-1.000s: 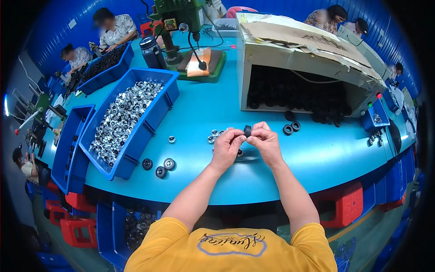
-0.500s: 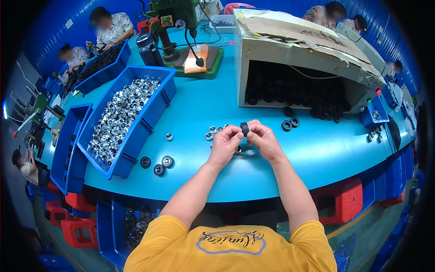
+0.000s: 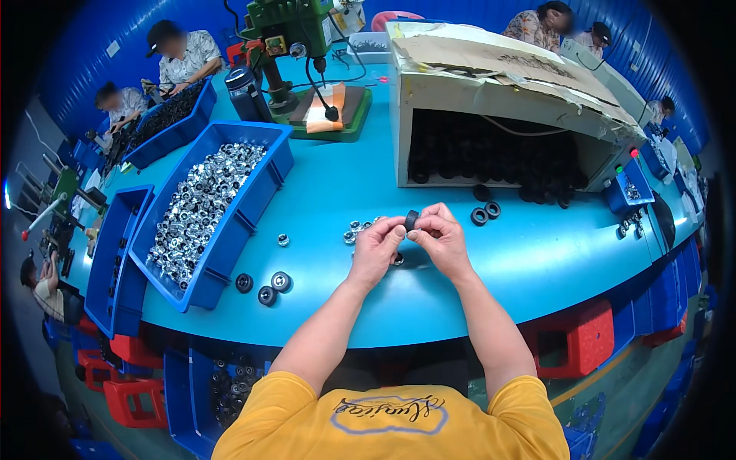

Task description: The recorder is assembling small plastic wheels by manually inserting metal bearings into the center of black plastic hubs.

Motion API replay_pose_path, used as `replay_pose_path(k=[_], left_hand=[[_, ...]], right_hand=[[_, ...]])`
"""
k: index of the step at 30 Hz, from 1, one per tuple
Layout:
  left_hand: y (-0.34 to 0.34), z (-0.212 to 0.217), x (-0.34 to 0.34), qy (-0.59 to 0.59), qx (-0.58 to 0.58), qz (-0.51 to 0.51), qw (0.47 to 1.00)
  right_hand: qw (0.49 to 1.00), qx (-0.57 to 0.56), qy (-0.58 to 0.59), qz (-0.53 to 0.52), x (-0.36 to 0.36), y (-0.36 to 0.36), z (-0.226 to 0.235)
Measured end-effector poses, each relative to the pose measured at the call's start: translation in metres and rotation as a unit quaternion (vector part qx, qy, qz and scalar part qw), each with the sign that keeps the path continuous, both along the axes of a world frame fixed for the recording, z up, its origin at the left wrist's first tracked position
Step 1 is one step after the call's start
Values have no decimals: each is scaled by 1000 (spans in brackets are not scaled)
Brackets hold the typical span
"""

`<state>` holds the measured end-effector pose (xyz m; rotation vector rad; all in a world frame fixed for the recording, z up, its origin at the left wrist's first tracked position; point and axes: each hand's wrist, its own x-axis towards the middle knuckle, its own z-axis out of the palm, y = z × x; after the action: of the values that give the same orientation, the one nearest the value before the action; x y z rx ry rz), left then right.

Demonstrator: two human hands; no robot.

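Since the earlier frames, both hands have stayed together over the same spot of the turquoise table (image 3: 529, 261), still pinching the same small black ring (image 3: 412, 220) between them (only the camera's view seems to have shifted slightly). The left hand (image 3: 377, 249) has its fingers curled, with thumb and fingertips closed on the ring's left side. The right hand (image 3: 441, 239) is curled likewise, gripping the ring from the right. The ring is held upright just above the table, directly in front of the person.

Just beside the left hand, a few small silver parts (image 3: 358, 228) lie loose on the table. Two more black rings (image 3: 485, 212) lie a little beyond the right hand, near the open front of a large cardboard box (image 3: 491, 84) filled with dark rings. To the left, a blue bin (image 3: 253, 201) holds a heap of shiny metal parts. Three assembled black-and-silver pieces (image 3: 264, 287) sit near its front corner. Other people work at the table's far side.
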<state>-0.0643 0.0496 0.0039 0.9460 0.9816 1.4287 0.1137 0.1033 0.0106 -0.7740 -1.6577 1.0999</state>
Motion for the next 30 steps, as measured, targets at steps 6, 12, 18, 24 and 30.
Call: replay_pose_path(k=[6, 12, 18, 24, 30], left_hand=[[1, -11, 0, 45, 60, 37, 996], [1, -3, 2, 8, 13, 2, 1000], [0, -3, -1, 80, 112, 30, 990], [4, -3, 4, 234, 184, 95, 950], [-5, 2, 2, 240, 202, 52, 948]], right_hand=[[999, 44, -12, -22, -3, -5, 2], [999, -2, 39, 2, -1, -3, -8], [984, -146, 83, 64, -5, -4, -2], [993, -99, 35, 45, -2, 10, -18], [974, -154, 119, 114, 6, 9, -27]])
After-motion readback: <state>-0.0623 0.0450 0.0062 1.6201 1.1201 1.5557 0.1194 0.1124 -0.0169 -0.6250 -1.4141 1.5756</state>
